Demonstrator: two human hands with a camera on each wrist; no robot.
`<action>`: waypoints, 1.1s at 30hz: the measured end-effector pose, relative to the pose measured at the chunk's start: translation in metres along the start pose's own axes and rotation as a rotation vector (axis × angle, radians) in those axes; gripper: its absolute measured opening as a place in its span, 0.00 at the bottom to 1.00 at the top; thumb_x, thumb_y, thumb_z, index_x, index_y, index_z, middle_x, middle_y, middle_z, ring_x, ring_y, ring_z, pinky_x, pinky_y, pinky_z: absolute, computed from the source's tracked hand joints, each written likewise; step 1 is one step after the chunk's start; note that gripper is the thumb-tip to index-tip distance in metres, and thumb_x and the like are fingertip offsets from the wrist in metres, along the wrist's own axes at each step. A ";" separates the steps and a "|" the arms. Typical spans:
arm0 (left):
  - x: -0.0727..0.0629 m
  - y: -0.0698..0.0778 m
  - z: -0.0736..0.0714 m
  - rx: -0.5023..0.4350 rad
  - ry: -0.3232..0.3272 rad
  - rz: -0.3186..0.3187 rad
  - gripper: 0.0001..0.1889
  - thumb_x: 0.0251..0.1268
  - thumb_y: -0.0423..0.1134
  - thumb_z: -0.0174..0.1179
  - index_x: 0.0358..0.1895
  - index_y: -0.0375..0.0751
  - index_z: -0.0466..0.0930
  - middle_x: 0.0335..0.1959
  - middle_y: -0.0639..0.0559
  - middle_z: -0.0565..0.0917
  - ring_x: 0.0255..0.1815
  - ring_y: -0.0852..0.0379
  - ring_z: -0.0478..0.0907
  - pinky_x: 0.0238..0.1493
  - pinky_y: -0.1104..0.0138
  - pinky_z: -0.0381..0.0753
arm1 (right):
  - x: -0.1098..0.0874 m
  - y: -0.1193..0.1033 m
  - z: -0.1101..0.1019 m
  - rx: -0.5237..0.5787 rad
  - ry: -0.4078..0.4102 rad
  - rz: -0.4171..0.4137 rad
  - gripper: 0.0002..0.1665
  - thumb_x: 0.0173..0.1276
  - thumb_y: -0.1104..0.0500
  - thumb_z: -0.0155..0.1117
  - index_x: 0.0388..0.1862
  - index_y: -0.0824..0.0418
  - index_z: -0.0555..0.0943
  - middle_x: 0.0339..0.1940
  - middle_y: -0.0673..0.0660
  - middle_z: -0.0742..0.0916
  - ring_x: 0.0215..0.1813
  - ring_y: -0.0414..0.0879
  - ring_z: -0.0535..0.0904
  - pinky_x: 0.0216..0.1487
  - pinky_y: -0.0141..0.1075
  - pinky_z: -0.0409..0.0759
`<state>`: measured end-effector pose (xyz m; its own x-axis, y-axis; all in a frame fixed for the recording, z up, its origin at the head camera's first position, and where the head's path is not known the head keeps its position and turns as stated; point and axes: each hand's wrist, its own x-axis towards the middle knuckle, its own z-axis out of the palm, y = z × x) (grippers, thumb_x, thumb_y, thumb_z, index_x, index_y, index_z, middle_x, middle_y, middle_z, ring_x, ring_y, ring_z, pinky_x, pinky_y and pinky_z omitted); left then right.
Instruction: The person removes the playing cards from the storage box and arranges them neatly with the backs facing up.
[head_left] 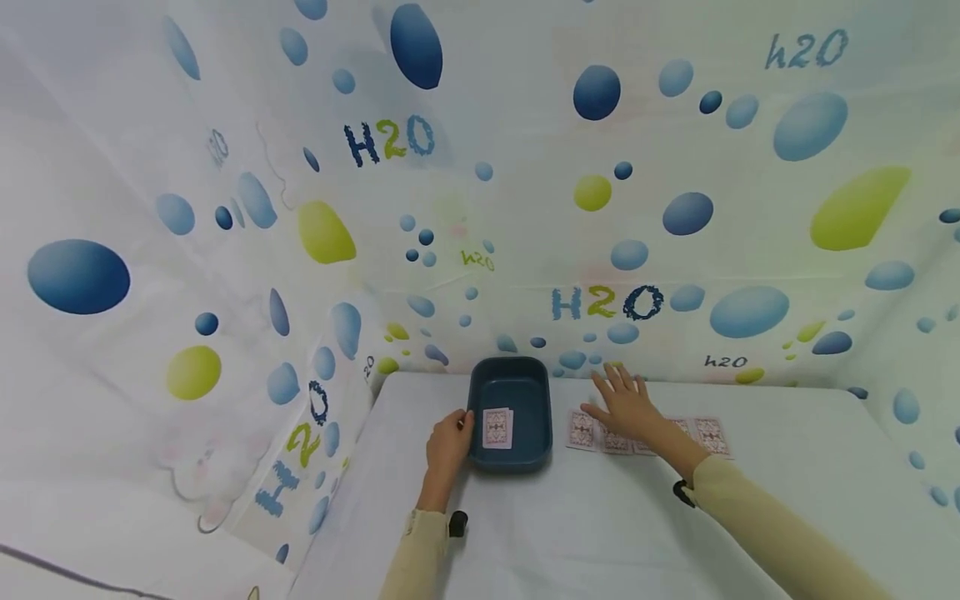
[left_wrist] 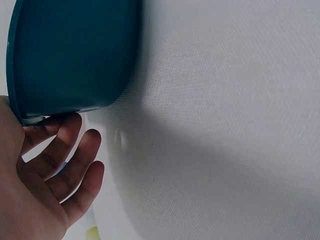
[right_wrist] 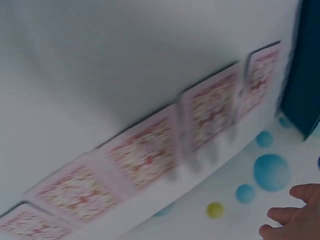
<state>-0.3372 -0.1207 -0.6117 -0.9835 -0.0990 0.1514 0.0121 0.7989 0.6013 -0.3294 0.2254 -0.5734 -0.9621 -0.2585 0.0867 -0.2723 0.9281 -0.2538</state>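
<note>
My left hand (head_left: 448,446) grips the left rim of a dark teal plastic tray (head_left: 517,396). In the left wrist view its curled fingers (left_wrist: 75,165) lie along the tray's outer side, and the thumb is hidden. Inside the tray are overlapping playing cards (head_left: 496,427), the top one showing a red patterned back. Right of the tray, several more playing cards (head_left: 581,429) lie back up in a row. Over this row my right hand (head_left: 626,410) reaches with fingers spread, holding nothing and covering parts of the middle cards. The right wrist view shows the row (right_wrist: 145,147) slightly blurred.
A white cloth covers the table (head_left: 600,525). Behind it hangs a white curtain (head_left: 525,233) with blue and green drops and H2O lettering, which continues along the left and right sides. The tray stands near the table's back edge.
</note>
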 end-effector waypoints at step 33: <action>-0.003 -0.003 -0.006 -0.059 0.012 0.057 0.16 0.76 0.48 0.54 0.28 0.45 0.78 0.22 0.53 0.79 0.20 0.59 0.69 0.20 0.65 0.63 | 0.092 -0.156 0.059 -0.099 -0.253 -0.053 0.30 0.71 0.46 0.65 0.63 0.64 0.76 0.63 0.66 0.80 0.66 0.64 0.74 0.68 0.63 0.66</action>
<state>-0.3336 -0.1267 -0.6091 -0.9787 -0.0623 0.1958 0.0785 0.7675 0.6363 -0.3764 0.0409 -0.5822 -0.9230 -0.3545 -0.1496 -0.3313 0.9300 -0.1593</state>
